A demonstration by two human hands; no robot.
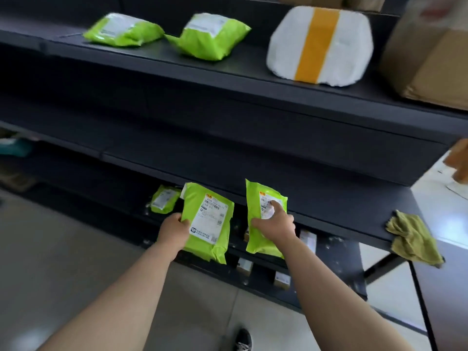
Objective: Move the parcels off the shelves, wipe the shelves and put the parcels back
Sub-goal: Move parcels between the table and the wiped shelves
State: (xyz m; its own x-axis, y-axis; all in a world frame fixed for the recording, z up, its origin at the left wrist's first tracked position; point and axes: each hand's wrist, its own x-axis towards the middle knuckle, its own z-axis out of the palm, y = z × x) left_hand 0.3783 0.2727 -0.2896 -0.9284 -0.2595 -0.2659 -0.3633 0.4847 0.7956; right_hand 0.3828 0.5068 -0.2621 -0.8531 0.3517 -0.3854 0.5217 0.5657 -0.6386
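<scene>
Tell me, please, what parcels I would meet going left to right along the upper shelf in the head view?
Flat green parcel → puffier green parcel → white parcel with yellow tape → cardboard box.

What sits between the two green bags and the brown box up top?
A white parcel with a yellow stripe, on the upper shelf between the right green bag and the cardboard box; the head view shows it.

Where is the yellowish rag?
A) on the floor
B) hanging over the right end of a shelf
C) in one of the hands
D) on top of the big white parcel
B: the rag hangs over the right end of a dark shelf, while the left hand holds one green parcel and the right hand holds another green parcel.
</scene>
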